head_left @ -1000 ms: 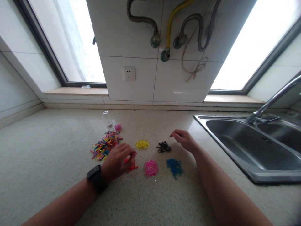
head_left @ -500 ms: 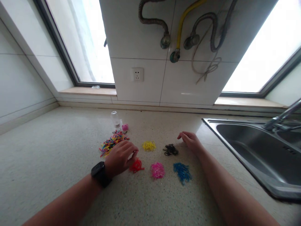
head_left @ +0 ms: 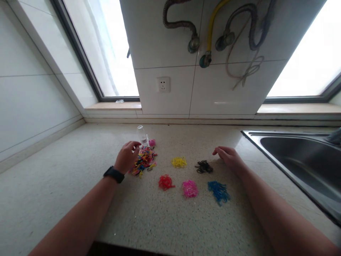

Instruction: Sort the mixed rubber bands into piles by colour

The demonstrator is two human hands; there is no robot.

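My left hand (head_left: 127, 157), with a black watch (head_left: 114, 174) on its wrist, is over the left edge of a mixed pile of small coloured rubber bands (head_left: 145, 159). Its thumb and fingers are apart, with nothing visible between them. My right hand (head_left: 227, 156) rests on the counter, fingers loosely bent and holding nothing I can see. Just left of it lie black rubber bands (head_left: 204, 166). Separate heaps of yellow bands (head_left: 179, 162), red bands (head_left: 165, 182), pink bands (head_left: 190, 188) and blue bands (head_left: 218, 192) lie between the hands.
A clear plastic bottle (head_left: 141, 134) and a small pink object (head_left: 151, 142) stand behind the mixed pile. A steel sink (head_left: 287, 153) is set into the counter (head_left: 149, 220) at the right. Hoses and a socket (head_left: 163, 84) are on the wall behind.
My left hand has moved from beside the red bands back and left to the mixed pile. The right hand stays by the black bands. The view has shifted slightly.
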